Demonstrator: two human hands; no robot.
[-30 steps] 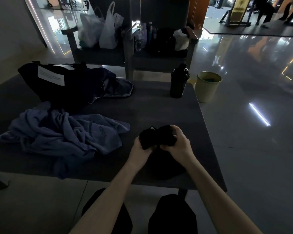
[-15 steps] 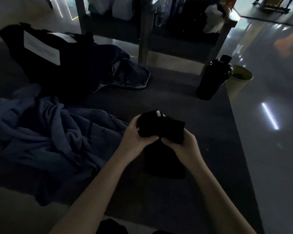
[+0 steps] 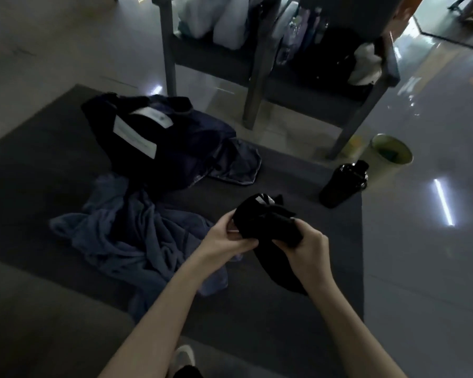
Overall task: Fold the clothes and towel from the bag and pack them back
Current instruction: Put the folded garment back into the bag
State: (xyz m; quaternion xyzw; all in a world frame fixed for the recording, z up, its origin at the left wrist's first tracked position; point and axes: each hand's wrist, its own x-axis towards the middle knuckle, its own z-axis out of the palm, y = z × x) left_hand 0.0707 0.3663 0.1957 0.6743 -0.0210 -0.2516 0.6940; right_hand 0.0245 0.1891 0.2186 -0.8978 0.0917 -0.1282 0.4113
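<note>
Both hands hold a bunched black garment (image 3: 268, 225) above the dark table (image 3: 306, 317). My left hand (image 3: 227, 238) pinches its left end, and my right hand (image 3: 309, 249) grips its right end; a length of the cloth hangs down below them. A crumpled blue towel (image 3: 126, 241) lies on the table to the left. Behind it sits the dark bag (image 3: 148, 148) with a white label, and a dark blue garment (image 3: 230, 162) spills out of its mouth.
A black shaker bottle (image 3: 342, 184) stands at the table's far right corner. A pale green bin (image 3: 391, 154) is on the floor beyond it. Two chairs (image 3: 257, 66) loaded with plastic bags and bottles stand behind the table.
The view has tipped further down and swung, as though I rose. Both hands have lifted the black garment higher, keeping their hold, and more cloth now hangs below them.
</note>
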